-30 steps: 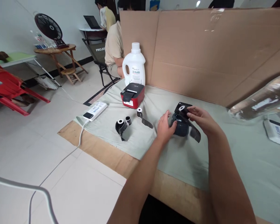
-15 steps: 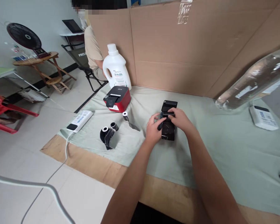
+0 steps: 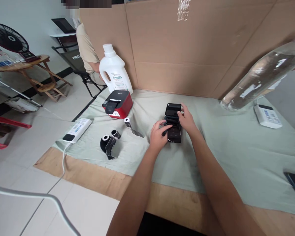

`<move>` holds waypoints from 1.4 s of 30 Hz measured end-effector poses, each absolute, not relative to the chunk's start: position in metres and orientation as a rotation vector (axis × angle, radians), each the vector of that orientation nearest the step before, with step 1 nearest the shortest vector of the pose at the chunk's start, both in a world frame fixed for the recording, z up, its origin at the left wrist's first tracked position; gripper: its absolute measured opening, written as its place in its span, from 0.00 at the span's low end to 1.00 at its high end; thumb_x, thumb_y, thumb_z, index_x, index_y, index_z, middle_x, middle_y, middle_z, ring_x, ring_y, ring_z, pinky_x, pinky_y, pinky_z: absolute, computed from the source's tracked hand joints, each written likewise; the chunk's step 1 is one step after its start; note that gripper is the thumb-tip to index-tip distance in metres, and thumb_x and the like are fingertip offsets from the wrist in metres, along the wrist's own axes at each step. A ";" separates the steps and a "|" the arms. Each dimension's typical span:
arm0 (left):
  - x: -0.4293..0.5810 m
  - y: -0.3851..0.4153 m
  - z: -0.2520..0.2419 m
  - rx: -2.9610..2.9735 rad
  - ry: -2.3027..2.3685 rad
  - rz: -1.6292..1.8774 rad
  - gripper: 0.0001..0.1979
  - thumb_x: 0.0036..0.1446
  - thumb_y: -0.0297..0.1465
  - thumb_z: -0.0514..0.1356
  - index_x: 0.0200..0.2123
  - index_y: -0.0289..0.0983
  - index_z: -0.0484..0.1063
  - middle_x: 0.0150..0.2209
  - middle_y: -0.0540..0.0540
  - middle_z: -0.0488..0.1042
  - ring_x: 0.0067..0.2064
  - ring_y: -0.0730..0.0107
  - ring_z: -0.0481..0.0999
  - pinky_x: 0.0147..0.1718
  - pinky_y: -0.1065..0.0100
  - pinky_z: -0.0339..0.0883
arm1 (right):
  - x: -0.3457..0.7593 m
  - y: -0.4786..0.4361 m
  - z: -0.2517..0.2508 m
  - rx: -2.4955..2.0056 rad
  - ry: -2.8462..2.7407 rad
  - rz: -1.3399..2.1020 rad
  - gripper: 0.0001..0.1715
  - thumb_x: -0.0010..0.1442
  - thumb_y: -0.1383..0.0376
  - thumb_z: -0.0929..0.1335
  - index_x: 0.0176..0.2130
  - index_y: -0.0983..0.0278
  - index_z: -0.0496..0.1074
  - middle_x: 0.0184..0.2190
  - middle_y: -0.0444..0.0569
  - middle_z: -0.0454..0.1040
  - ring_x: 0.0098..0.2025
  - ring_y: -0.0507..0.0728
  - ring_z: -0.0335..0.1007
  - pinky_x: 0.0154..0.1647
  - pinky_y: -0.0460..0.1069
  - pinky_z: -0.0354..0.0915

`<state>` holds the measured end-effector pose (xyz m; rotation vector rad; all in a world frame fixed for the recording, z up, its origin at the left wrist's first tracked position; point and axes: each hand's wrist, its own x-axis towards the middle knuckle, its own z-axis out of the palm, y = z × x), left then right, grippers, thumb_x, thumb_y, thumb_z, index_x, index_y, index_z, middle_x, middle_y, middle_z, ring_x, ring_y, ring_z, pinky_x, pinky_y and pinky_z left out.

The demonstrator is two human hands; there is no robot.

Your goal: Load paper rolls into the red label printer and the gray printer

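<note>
A small black device that looks like a portable printer lies on the cloth, its lid tilted up at the far end. Glossy black film spreads over its near part. My left hand grips the device's left side, index finger stretched across the film. At the lid's right edge, my right hand holds on with thumb and fingers. What lies inside the device is partly hidden by the fingers. Left of it are a small roll trailing dark film and a pair of linked black ribbon rolls.
A red and black label printer stands before a white detergent bottle. White power strips lie left and right. A large clear bottle leans at the right by the cardboard wall. A person sits beyond.
My right hand has moved from the roll inside the device to the lid's right edge. My left hand stays at the left side. The view has shifted slightly right.
</note>
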<state>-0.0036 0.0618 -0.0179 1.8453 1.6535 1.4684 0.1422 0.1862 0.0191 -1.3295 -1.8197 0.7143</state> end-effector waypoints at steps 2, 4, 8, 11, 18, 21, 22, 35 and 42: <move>-0.005 0.061 -0.019 1.830 1.617 1.483 0.16 0.60 0.24 0.60 0.48 0.45 0.81 0.56 0.43 0.71 0.54 0.63 0.73 0.59 0.58 0.69 | 0.151 0.188 0.022 -1.261 -1.817 0.858 0.30 0.65 0.55 0.61 0.64 0.60 0.61 0.56 0.56 0.71 0.46 0.60 0.71 0.54 0.57 0.66; -0.006 0.060 -0.019 1.797 1.575 1.499 0.15 0.61 0.24 0.60 0.47 0.44 0.82 0.56 0.43 0.71 0.54 0.64 0.74 0.59 0.59 0.70 | 0.161 0.185 0.030 -1.187 -1.924 0.932 0.27 0.62 0.54 0.64 0.58 0.60 0.66 0.54 0.54 0.71 0.44 0.58 0.71 0.53 0.57 0.67; -0.008 0.058 -0.018 1.723 1.492 1.555 0.12 0.60 0.24 0.61 0.43 0.42 0.82 0.56 0.43 0.69 0.52 0.66 0.76 0.56 0.60 0.72 | 0.175 0.172 0.048 -1.098 -2.309 0.998 0.15 0.56 0.60 0.70 0.44 0.60 0.75 0.52 0.52 0.67 0.47 0.59 0.70 0.57 0.56 0.66; -0.008 0.057 -0.017 1.683 1.471 1.562 0.11 0.60 0.24 0.62 0.41 0.42 0.82 0.57 0.42 0.69 0.52 0.65 0.76 0.56 0.60 0.72 | 0.170 0.167 0.051 -1.206 -2.316 0.904 0.12 0.57 0.62 0.69 0.43 0.59 0.77 0.51 0.52 0.66 0.53 0.61 0.68 0.61 0.58 0.63; -0.009 0.058 -0.018 1.629 1.512 1.487 0.10 0.60 0.25 0.62 0.41 0.42 0.82 0.59 0.43 0.67 0.53 0.65 0.76 0.55 0.61 0.73 | 0.156 0.172 0.040 -1.516 -2.055 1.228 0.32 0.56 0.57 0.72 0.59 0.58 0.68 0.51 0.53 0.73 0.50 0.61 0.71 0.54 0.56 0.67; -0.009 0.058 -0.017 1.627 1.508 1.483 0.11 0.60 0.24 0.61 0.41 0.42 0.82 0.58 0.42 0.67 0.53 0.64 0.76 0.53 0.62 0.74 | 0.155 0.171 0.042 -1.555 -2.013 1.319 0.35 0.54 0.57 0.73 0.59 0.59 0.66 0.50 0.53 0.74 0.47 0.60 0.72 0.50 0.53 0.68; -0.009 0.057 -0.017 1.631 1.506 1.484 0.11 0.60 0.24 0.61 0.41 0.42 0.81 0.58 0.42 0.68 0.54 0.64 0.76 0.52 0.62 0.74 | 0.152 0.168 0.043 -1.582 -2.005 1.288 0.35 0.54 0.56 0.73 0.59 0.58 0.66 0.51 0.54 0.73 0.47 0.60 0.72 0.50 0.53 0.68; -0.015 0.053 -0.023 1.688 1.992 1.148 0.20 0.60 0.24 0.53 0.56 0.37 0.63 0.60 0.35 0.70 0.62 0.56 0.72 0.59 0.53 0.69 | 0.122 0.120 0.070 -1.837 -1.994 0.705 0.48 0.45 0.50 0.76 0.59 0.62 0.59 0.56 0.65 0.61 0.53 0.74 0.69 0.48 0.62 0.69; 0.005 0.046 -0.025 2.030 2.249 0.443 0.28 0.70 0.36 0.47 0.69 0.35 0.61 0.73 0.38 0.54 0.75 0.49 0.51 0.71 0.43 0.46 | 0.289 0.148 0.071 -1.833 -1.805 0.271 0.38 0.50 0.51 0.74 0.57 0.60 0.69 0.51 0.59 0.68 0.50 0.69 0.72 0.53 0.61 0.67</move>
